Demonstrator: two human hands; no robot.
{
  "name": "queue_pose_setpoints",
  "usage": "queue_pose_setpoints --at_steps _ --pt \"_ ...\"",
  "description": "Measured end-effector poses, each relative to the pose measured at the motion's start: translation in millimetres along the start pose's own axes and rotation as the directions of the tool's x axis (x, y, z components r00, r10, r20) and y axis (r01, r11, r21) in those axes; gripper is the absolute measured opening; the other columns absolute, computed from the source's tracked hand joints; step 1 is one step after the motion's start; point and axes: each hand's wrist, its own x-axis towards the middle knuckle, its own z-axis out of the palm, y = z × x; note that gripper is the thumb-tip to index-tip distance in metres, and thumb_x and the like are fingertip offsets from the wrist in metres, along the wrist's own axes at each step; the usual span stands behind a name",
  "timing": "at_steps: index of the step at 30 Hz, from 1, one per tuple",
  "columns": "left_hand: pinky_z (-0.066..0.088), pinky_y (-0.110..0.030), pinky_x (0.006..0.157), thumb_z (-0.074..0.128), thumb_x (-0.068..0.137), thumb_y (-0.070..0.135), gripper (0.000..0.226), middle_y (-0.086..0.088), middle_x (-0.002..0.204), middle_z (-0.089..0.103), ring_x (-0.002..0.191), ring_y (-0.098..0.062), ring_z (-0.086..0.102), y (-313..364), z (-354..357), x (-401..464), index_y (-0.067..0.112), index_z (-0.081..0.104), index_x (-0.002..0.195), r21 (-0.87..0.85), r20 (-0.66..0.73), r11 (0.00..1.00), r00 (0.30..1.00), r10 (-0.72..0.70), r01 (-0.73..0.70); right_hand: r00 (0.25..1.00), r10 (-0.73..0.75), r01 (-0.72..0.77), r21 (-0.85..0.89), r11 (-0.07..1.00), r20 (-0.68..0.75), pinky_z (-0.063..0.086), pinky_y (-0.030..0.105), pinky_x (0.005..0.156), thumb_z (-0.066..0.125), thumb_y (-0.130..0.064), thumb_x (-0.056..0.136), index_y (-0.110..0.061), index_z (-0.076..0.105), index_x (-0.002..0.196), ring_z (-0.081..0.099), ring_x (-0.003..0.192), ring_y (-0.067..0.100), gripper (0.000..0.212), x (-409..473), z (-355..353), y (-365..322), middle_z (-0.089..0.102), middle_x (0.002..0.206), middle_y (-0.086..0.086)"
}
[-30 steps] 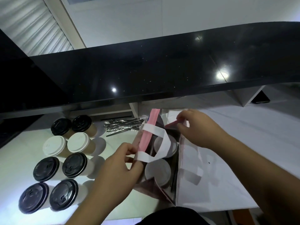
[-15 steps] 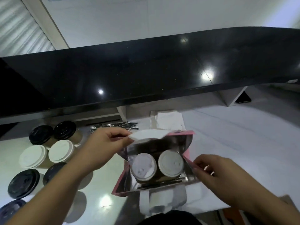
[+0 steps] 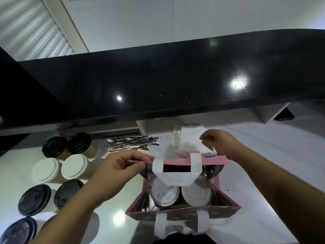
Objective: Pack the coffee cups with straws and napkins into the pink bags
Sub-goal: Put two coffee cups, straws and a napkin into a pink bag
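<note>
We see the left hand (image 3: 121, 166) pinching the pink bag (image 3: 177, 211) rim, right hand (image 3: 222, 147) pinching its far corner, two white-lidded cups (image 3: 181, 193) inside.

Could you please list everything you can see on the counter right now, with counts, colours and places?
pink bag: one, pink outside, silvery lining, white handles, open, centre front.
white-lidded cups in the bag: two, side by side inside it.
white-lidded cups on the counter: two, left of the bag.
black-lidded cups: five visible, left, behind and in front of the white pair.
wrapped straws: one bundle, dark and shiny, behind the left hand.
napkins: one white stack, behind the bag.
black shelf: one, above the counter.
left hand: pinches the bag's far rim.
right hand: holds white paper at the rim's right end.
</note>
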Motion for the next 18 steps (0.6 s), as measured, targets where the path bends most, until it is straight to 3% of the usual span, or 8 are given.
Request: queue_pose_setpoints --at_steps 4,8,13,18 --pt "0.061 -0.035 0.094 0.072 0.089 0.031 0.017 -0.002 0.119 0.078 0.114 -0.025 0.073 -9 1 2 0.027 0.083 0.102 -0.017 0.000 1.000 1.000 0.010 -0.010 0.984 -0.053 0.090 -0.217 0.972 0.169 0.047 0.025 0.094 0.063 -0.025 0.097 -0.021 0.068 0.130 0.063 0.114 0.017 0.033 40 18 -20 0.069 0.127 -0.003" --pt "0.059 -0.029 0.091 0.071 0.091 0.028 0.016 -0.002 0.118 0.079 0.113 -0.024 0.073 -10 1 5 0.027 0.082 0.102 -0.032 -0.020 0.999 1.000 -0.002 0.001 0.956 -0.071 0.164 -0.318 0.934 0.284 0.047 0.033 0.100 0.068 -0.038 0.094 -0.018 0.063 0.135 0.057 0.118 0.021 0.046 64 32 -19 0.061 0.134 0.003" --pt "0.060 -0.034 0.093 0.070 0.091 0.029 0.016 0.001 0.115 0.080 0.112 -0.023 0.073 -5 2 6 0.029 0.083 0.101 0.001 -0.027 1.000 1.000 -0.015 0.015 0.968 -0.103 0.174 -0.313 0.934 0.228 0.046 0.029 0.087 0.076 -0.057 0.076 -0.028 0.061 0.129 0.053 0.110 0.017 0.062 75 54 -1 0.057 0.125 -0.002" --pt "0.059 -0.040 0.095 0.070 0.087 0.034 0.016 0.003 0.114 0.080 0.112 -0.022 0.074 -1 5 9 0.032 0.083 0.097 0.004 -0.046 0.999 0.998 -0.036 0.037 0.968 -0.141 0.198 -0.285 0.938 0.209 0.042 0.026 0.084 0.079 -0.058 0.074 -0.028 0.065 0.125 0.054 0.107 0.017 0.061 82 60 9 0.061 0.123 -0.003"
